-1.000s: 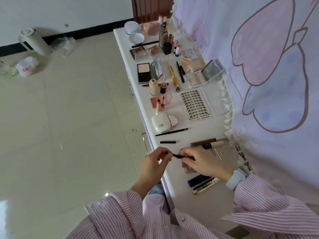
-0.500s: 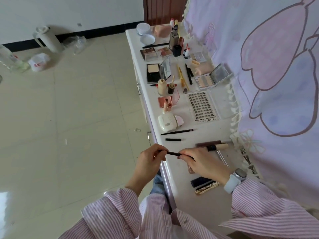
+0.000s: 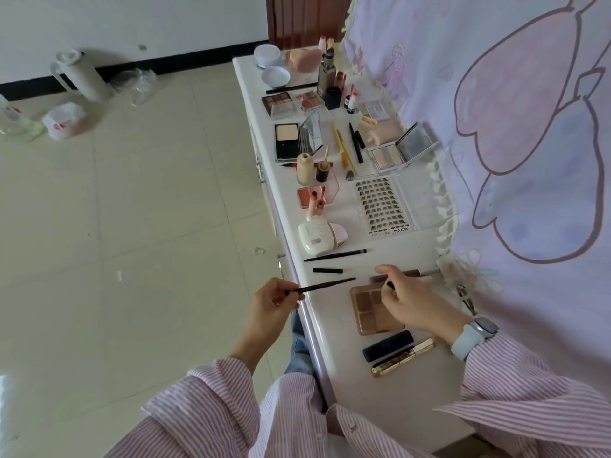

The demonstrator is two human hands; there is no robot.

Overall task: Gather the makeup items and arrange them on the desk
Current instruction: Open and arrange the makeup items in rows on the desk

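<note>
My left hand (image 3: 272, 300) grips the left end of a thin dark eyeliner pencil (image 3: 325, 284) just off the front edge of the white desk (image 3: 330, 328); its tip points right. My right hand (image 3: 413, 299) hovers over a brown eyeshadow palette (image 3: 370, 312) and pinches a small dark cap (image 3: 390, 285) between its fingers. A short black stick (image 3: 327, 270) and a thin brush (image 3: 334, 255) lie just beyond the pencil. Brown pencils lie partly hidden behind my right hand.
A dark tube (image 3: 388, 345) and a gold mascara (image 3: 403, 357) lie near my right wrist. Farther along the desk are a white device (image 3: 317, 238), a lash tray (image 3: 383, 206), open palettes, bottles and bowls. A printed curtain (image 3: 512, 127) hangs right; tiled floor lies left.
Both hands held the pencil together before. Now they have pulled apart: the left keeps the pencil, the right has moved right over the palette with the small dark cap.
</note>
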